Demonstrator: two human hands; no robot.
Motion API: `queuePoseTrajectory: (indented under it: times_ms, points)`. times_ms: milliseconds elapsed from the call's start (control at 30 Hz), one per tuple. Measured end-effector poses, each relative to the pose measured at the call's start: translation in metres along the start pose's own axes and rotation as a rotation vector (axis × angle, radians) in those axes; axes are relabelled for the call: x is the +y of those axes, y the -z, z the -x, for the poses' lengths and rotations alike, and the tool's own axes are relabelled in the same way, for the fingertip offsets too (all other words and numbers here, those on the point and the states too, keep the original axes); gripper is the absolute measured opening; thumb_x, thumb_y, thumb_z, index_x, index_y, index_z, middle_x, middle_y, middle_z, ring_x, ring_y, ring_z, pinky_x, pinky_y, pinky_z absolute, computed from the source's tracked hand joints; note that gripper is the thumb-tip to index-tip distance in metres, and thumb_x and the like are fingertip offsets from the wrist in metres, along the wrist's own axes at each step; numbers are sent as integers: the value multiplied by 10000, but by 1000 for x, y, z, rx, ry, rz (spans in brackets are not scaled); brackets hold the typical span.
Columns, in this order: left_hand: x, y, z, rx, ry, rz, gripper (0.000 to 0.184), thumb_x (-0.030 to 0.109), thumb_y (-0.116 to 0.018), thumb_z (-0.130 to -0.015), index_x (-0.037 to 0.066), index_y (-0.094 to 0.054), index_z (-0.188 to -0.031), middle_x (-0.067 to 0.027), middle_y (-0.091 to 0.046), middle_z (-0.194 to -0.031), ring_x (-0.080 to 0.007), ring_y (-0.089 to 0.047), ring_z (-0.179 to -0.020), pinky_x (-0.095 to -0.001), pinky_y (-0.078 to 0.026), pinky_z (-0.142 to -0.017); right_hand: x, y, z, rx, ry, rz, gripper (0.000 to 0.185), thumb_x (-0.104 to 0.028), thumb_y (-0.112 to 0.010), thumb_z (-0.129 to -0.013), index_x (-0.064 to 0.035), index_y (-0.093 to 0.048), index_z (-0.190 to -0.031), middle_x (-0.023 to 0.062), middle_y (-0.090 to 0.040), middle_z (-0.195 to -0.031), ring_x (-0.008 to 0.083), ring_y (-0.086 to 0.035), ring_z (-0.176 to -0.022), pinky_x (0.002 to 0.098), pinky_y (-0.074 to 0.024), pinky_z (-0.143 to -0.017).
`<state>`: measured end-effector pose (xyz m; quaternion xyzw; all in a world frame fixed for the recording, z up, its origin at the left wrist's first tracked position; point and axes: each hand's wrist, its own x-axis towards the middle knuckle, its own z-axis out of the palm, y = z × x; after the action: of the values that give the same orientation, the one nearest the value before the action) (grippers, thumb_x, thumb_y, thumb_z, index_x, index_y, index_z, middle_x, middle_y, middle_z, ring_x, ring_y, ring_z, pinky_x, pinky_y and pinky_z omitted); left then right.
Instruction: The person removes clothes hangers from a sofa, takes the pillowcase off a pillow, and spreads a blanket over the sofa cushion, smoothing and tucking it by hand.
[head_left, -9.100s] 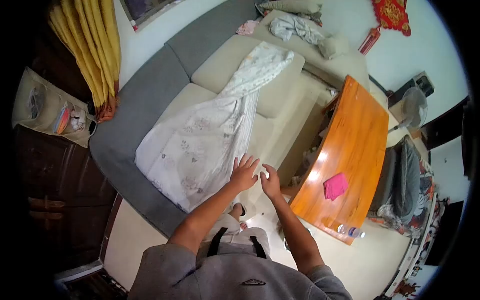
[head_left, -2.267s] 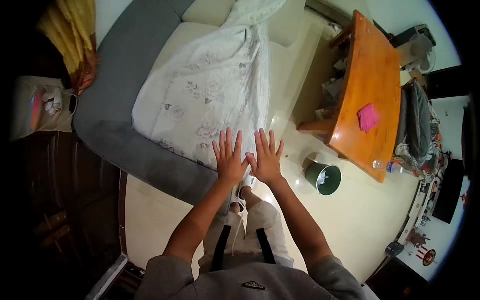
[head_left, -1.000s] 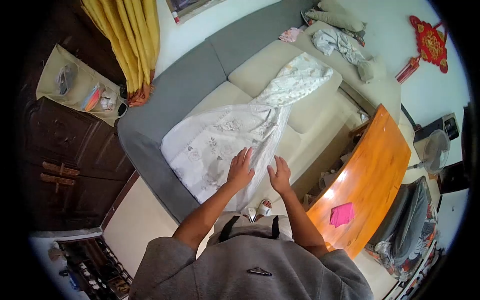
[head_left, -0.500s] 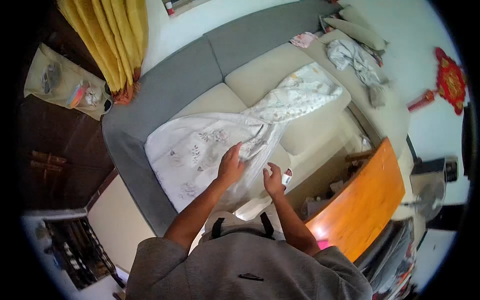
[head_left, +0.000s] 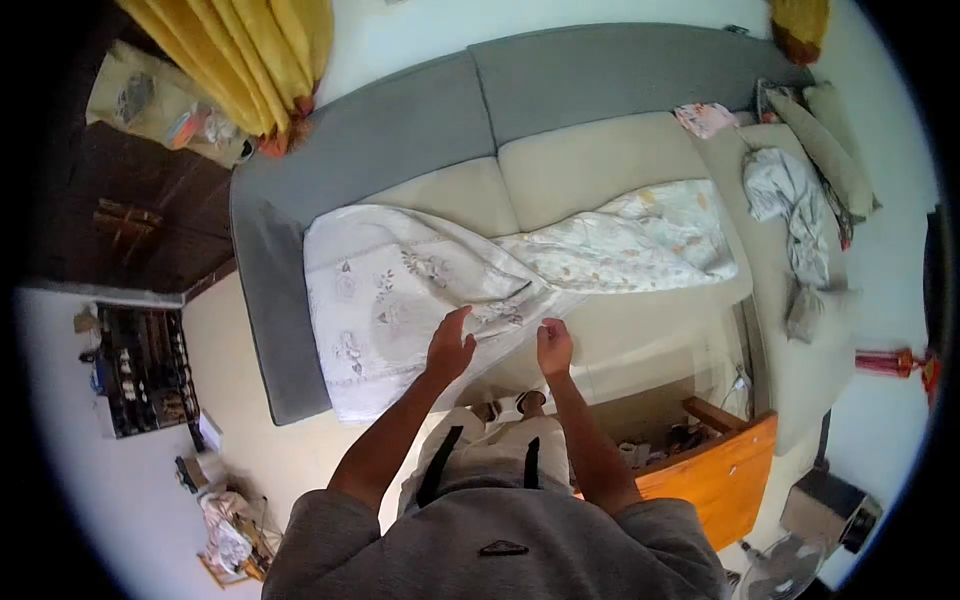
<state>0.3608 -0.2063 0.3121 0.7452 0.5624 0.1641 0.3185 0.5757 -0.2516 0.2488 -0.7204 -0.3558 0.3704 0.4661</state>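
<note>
A white cloth with grey flowers lies over the left end of the sofa and hangs past its front edge. Joining it on the right is a rumpled white cloth with a yellowish pattern. Above the flowered cloth's front part, my left hand is open, thumb away from the fingers, holding nothing. My right hand is level with it, near the cloth's right edge, with loosely bent fingers and nothing visible in it. Whether either hand touches the cloth is unclear.
The grey-backed sofa curves along the wall. An orange wooden table stands close on my right. A crumpled grey cloth and cushions lie at the sofa's right end. A fan stands at lower right.
The view has turned, so the sofa lies more level and the table appears lower. My hands stay apart over the cloth's front, and the right hand's fingers look more bent.
</note>
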Motion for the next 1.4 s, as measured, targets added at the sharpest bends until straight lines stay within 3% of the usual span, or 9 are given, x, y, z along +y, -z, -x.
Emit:
queuePoseTrajectory:
  times_ms: [167, 400, 533, 567, 667, 700, 800, 1133, 1400]
  points:
    - [-11, -4, -23, 44, 151, 58, 513, 101, -531, -828, 51, -393, -1320, -165, -445, -1312, -333, -451, -1209, -411, -377, -1020, 24, -9, -38, 87, 343, 160, 190, -79, -601, -812, -22, -590, -993, 111, -589, -814, 207, -589, -672, 322, -488, -621]
    - [-69, -94, -113, 58, 140, 160, 454, 80, -518, -817, 84, -454, -1266, -142, -554, -1159, -316, -550, -1077, -398, -465, -901, 71, -9, -110, -86, -91, 241, 254, -101, -627, -813, -71, -586, -1062, 90, -619, -828, 175, -600, -661, 319, -497, -604]
    - [-81, -154, -138, -111, 285, 116, 511, 84, -504, -817, 129, -409, -1317, -135, -559, -1149, -320, -565, -1050, -420, -473, -887, 111, -22, -151, -271, -685, -18, 577, -106, -595, -872, -137, -312, -1374, 136, -651, -923, 229, -650, -675, 348, -547, -607]
    - [-78, -166, -145, -156, 324, 130, 519, 92, -506, -818, 133, -401, -1324, -138, -559, -1151, -323, -566, -1049, -424, -472, -887, 117, -25, -161, -301, -825, -38, 685, -137, -562, -904, -190, -146, -1446, 133, -621, -1046, 248, -655, -700, 387, -563, -629]
    - [-73, -203, -169, -217, 421, 151, 528, 112, -514, -819, 134, -391, -1332, -155, -561, -1150, -337, -563, -1054, -435, -466, -893, 168, -24, -179, -278, -956, -332, 625, -151, -518, -922, -201, -187, -1451, 156, -465, -1308, 245, -644, -767, 421, -548, -698]
    - [-73, -216, -173, -238, 451, 151, 529, 118, -518, -819, 132, -390, -1333, -161, -562, -1149, -342, -561, -1056, -439, -464, -895, 169, -23, -188, -238, -983, -298, 575, -158, -490, -934, -175, -234, -1448, 149, -405, -1380, 249, -606, -1003, 386, -522, -789]
    - [-77, -261, -190, -185, 465, 128, 554, 79, -550, -806, 137, -403, -1337, -141, -579, -1113, -312, -582, -1020, -410, -485, -858, 193, -2, -197, -195, -757, -358, 554, -112, -510, -914, -114, -307, -1429, 136, -371, -1432, 272, -484, -1213, 364, -476, -887]
    - [-39, -188, -356, 255, 133, 313, 584, 14, -563, -784, 56, -390, -1341, -219, -459, -1287, -388, -436, -1203, -438, -386, -997, 90, -18, -381, -282, 233, 252, 579, -60, -577, -848, -23, -378, -1391, 154, -414, -1415, 286, -398, -1296, 384, -289, -1076]
    - [-56, -181, -402, 250, 158, 166, 693, 22, -570, -780, 47, -275, -1407, -207, -312, -1432, -373, -288, -1335, -449, -271, -1100, 67, -80, -570, -332, 506, 186, 708, -196, -590, -869, -13, -225, -1448, 234, -334, -1443, 325, -336, -1333, 397, -235, -1112]
